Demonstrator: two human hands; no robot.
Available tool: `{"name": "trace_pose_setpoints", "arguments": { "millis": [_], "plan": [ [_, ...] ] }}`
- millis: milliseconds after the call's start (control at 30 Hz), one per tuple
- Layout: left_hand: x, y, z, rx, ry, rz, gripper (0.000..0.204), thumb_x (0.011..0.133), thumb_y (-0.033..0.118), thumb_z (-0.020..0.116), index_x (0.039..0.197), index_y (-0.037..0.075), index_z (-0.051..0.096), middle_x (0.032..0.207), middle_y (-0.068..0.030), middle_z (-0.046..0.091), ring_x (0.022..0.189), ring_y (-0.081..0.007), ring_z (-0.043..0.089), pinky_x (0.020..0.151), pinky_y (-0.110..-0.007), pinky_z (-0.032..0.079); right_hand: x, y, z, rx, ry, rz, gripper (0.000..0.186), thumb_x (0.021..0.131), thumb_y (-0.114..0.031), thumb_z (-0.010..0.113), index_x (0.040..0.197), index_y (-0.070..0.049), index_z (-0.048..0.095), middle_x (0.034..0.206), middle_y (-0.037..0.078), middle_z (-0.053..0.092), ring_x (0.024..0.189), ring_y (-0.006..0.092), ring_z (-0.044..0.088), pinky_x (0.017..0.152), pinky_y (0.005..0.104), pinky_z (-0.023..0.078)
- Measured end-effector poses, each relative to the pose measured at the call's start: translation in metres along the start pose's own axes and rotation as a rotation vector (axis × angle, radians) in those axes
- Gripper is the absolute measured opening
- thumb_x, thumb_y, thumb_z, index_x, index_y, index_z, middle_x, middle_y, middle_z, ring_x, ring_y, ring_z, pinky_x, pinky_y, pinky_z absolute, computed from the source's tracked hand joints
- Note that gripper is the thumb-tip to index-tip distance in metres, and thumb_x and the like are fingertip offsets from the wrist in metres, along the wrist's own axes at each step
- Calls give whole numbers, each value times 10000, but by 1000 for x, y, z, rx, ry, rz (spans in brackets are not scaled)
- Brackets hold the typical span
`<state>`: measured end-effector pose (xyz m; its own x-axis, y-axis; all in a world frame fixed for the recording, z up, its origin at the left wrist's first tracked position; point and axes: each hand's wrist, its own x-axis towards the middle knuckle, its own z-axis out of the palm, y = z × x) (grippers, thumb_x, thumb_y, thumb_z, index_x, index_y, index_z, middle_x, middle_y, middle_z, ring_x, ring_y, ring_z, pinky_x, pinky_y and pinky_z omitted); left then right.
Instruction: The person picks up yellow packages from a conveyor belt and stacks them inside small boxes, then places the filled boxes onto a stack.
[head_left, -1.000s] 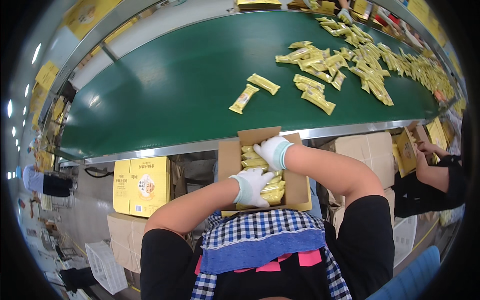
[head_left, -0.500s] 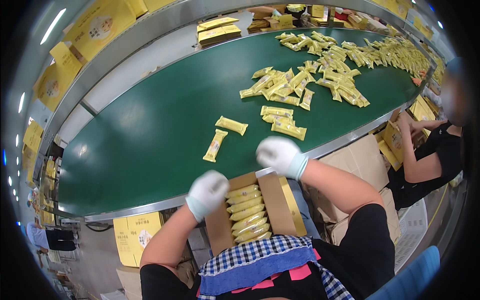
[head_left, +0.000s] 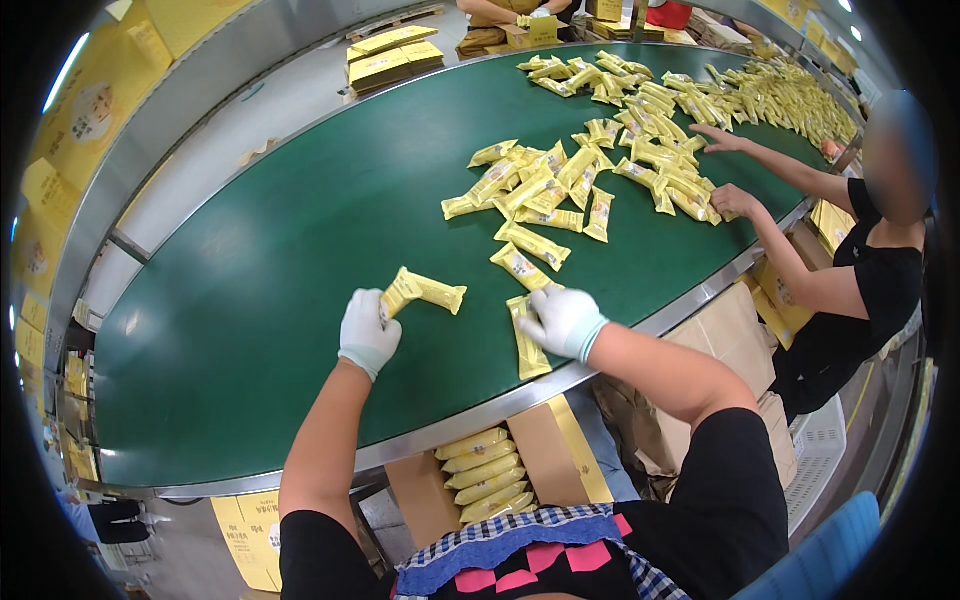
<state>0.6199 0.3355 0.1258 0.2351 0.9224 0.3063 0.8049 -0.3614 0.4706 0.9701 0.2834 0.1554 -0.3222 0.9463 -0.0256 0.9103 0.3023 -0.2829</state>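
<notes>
My gloved left hand (head_left: 369, 330) is closed on a yellow wrapped packet (head_left: 402, 292) at the middle left of the green belt, with another packet (head_left: 440, 294) beside it. My gloved right hand (head_left: 562, 322) has its fingers on an upright-lying packet (head_left: 529, 355) near the belt's front edge, with its fingertips curled at the packet's side. Below the edge, an open cardboard box (head_left: 537, 450) holds a row of several yellow packets (head_left: 481, 467), close in front of my body.
The green belt (head_left: 230, 310) carries heaps of packets (head_left: 560, 185) toward the right. A co-worker (head_left: 855, 290) at the right reaches into them; another person (head_left: 500, 14) stands across the belt. Yellow cartons (head_left: 392, 65), wrapped bundles (head_left: 710, 350) and a white crate (head_left: 815, 460) surround it.
My hands have left the box and reached forward onto the belt, taking packets there. The co-worker's arms have moved up into the pile. The view has shifted, showing the box lower.
</notes>
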Motion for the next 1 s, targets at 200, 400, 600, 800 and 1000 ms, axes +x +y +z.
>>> {"name": "trace_pose_setpoints", "arguments": {
  "millis": [200,400,600,800,1000],
  "plan": [
    [49,1,43,96,-93,184,330,808,39,618,1133,68,563,1226,-145,571,1120,-396,537,974,-455,486,7,-41,16,37,-112,47,399,862,-255,637,1152,-2,531,975,204,674,827,383,697,741,472,577],
    [66,35,9,323,-616,-85,298,841,269,766,1020,100,598,1046,-93,678,1067,-327,589,932,-425,513,56,1,8,-13,265,260,323,879,-265,650,1115,-49,601,1052,178,655,990,376,664,832,450,558],
    [-4,28,-49,392,-560,-174,302,820,304,775,981,91,634,997,-126,677,1026,-336,598,908,-420,514,40,-4,-6,-21,-200,98,386,861,-388,643,1074,-66,633,1064,171,662,1023,370,663,889,455,539],
    [-77,6,-7,247,-127,-128,373,865,386,732,958,54,591,971,-145,626,956,-372,598,820,-482,497,-2,-31,29,-142,105,-158,390,877,-257,580,1180,-11,564,1059,181,615,944,369,629,834,483,516],
    [-80,42,-36,220,-405,-205,412,880,392,733,1008,43,555,996,-198,658,964,-413,646,830,-498,526,-54,-91,-62,148,-2,-301,572,831,-302,696,1311,-47,518,1048,207,616,869,392,672,769,473,562]
  ]
}}
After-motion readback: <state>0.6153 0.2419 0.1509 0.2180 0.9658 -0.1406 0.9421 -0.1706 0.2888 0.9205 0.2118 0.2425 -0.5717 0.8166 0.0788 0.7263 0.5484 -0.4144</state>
